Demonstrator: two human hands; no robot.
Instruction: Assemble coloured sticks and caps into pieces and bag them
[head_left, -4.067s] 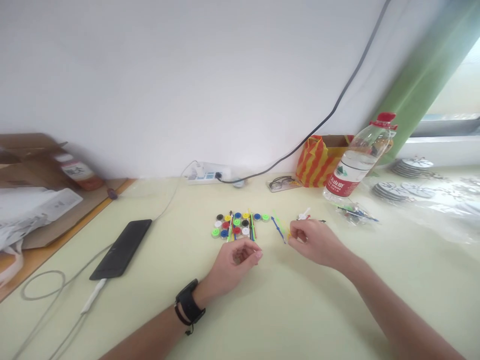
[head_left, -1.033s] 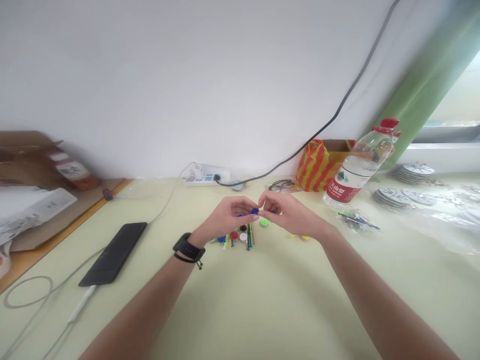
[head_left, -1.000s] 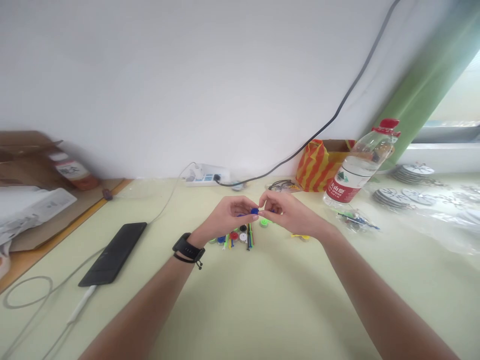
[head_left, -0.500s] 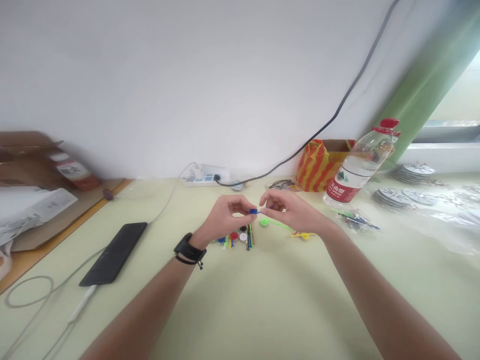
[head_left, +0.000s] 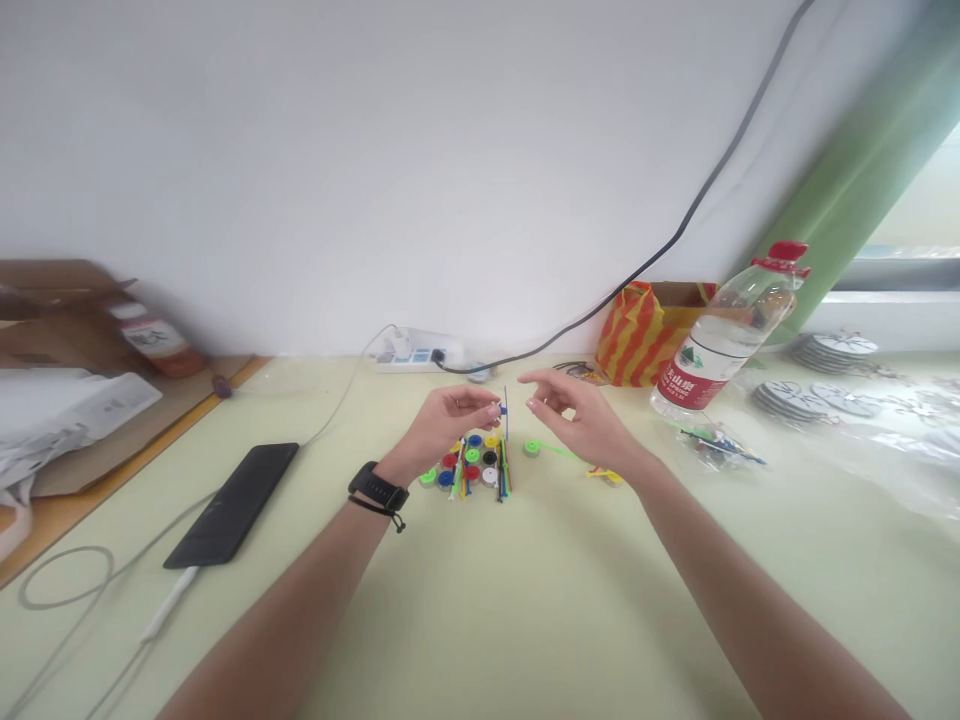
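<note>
Between the thumb and fingers of my left hand, which is closed, is a small blue plastic piece with a thin upright blue strip. My right hand is open just to the right, thumb and index finger apart and holding nothing. Several round coloured plastic discs lie in rows on the table below my left hand. Slim coloured plastic sticks lie on and beside them. A green disc with a strip rests below my right hand, and a yellow one lies nearer its wrist.
A black phone with a charging cable lies left. Behind stands a power strip. To the right are a large water bottle, a striped bag, a clear packet of parts and stacked grey discs.
My right hand has let go of the blue strip and its fingers have opened. In my left hand the blue piece has turned, its strip now upright. More of the coloured discs show.
</note>
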